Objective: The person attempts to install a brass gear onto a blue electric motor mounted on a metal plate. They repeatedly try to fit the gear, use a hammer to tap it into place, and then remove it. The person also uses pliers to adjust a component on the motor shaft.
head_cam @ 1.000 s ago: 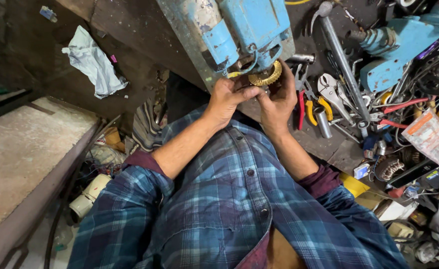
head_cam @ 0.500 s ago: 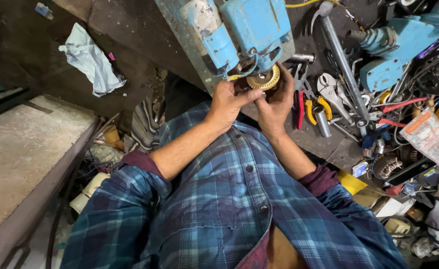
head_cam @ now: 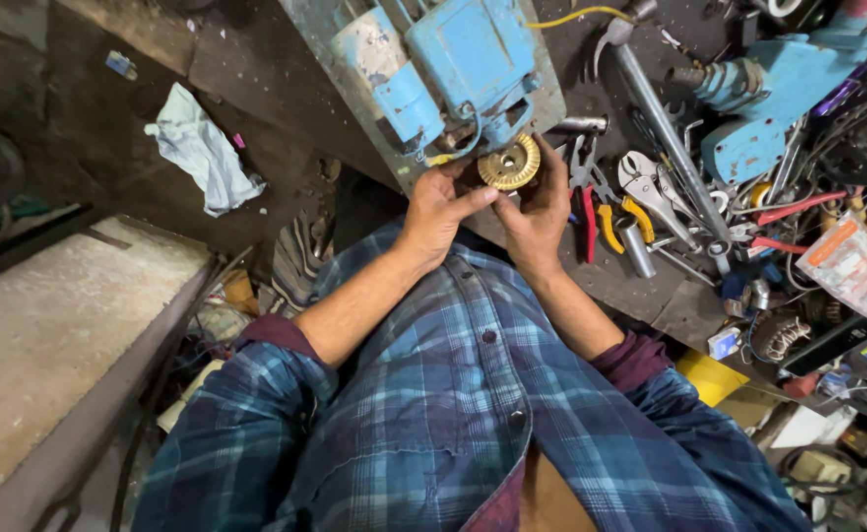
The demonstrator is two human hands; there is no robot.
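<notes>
A round brass ribbed part [head_cam: 509, 163] sits at the lower end of a blue motor housing [head_cam: 463, 69] on a grey metal plate. My left hand [head_cam: 440, 208] grips the brass part from its left, thumb stretched toward it. My right hand [head_cam: 539, 202] holds it from the right and below, fingers curled around its rim. Both forearms rise from rolled blue plaid sleeves.
Pliers with red and yellow handles [head_cam: 603, 212], wrenches [head_cam: 650, 187] and a long steel bar [head_cam: 665, 128] lie on the dark bench to the right. Another blue machine [head_cam: 768, 94] stands at the far right. A pale rag [head_cam: 197, 148] lies left, above a stone slab [head_cam: 39, 325].
The brass part is more exposed now, with both hands shifted slightly lower around it. The view has tilted a little.
</notes>
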